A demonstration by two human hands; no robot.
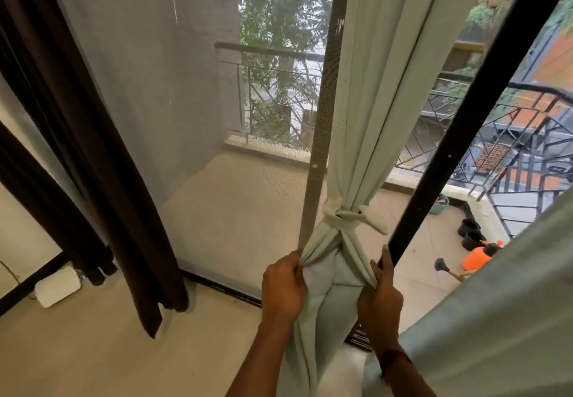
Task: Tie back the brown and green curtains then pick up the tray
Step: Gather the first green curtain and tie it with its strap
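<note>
The pale green curtain (369, 92) hangs in the middle of the balcony door, gathered by a knotted tie-back band (344, 215) of the same cloth. Below the knot my left hand (283, 285) grips the curtain's left fold and my right hand (379, 296) grips its right fold, spreading the cloth between them. The dark brown curtain (83, 136) hangs loose at the left, reaching the floor. No tray is in view.
A mesh screen (173, 92) fills the doorway left of the green curtain, and a black door frame (483, 99) slants to its right. Another pale green panel (502, 313) covers the lower right. On the balcony floor lie an orange sprayer (476, 257) and black pots (469, 230). A white box (57, 285) sits by the wall.
</note>
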